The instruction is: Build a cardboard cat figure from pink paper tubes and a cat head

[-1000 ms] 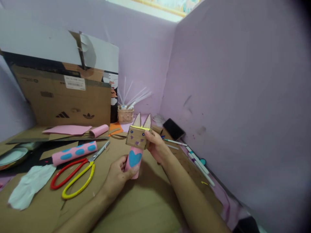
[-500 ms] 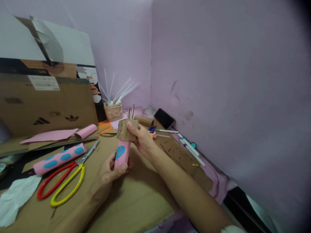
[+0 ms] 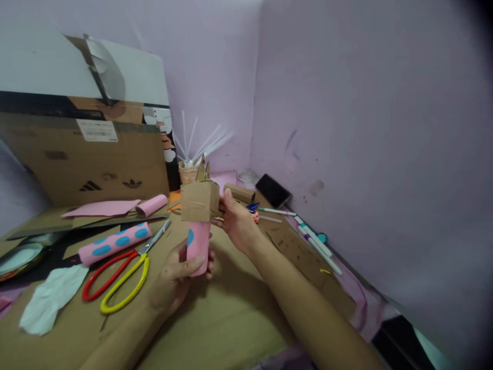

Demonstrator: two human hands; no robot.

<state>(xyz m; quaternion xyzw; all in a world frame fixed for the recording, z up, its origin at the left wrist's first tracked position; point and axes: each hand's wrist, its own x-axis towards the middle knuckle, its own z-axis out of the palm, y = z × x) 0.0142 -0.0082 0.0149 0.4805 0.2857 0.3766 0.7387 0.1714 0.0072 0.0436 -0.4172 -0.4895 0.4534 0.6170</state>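
My left hand [image 3: 179,272] is closed around the lower part of an upright pink tube [image 3: 198,244] with a blue spot. On top of this tube sits a small cardboard box shape [image 3: 197,203], with thin pointed pieces of cardboard standing up from it. At the box's right side is my right hand [image 3: 236,218], thumb raised and fingers apart. Its fingertips are at the box edge, partly hidden; whether they touch it I cannot tell. Scissors [image 3: 143,252] with one red and one yellow handle lie left of my left hand, beside another pink tube with blue spots [image 3: 115,242].
A big cardboard box [image 3: 88,164] stands at the back left. Near the corner are a small pot [image 3: 188,173] of clear sticks and a phone [image 3: 273,190]. White markers [image 3: 316,239] lie along the right wall. A crumpled white tissue [image 3: 54,298] lies front left.
The cardboard box and tube have turned, so a plain box face and less of the blue spot show. My right thumb has come off the box front. The view has shifted left.
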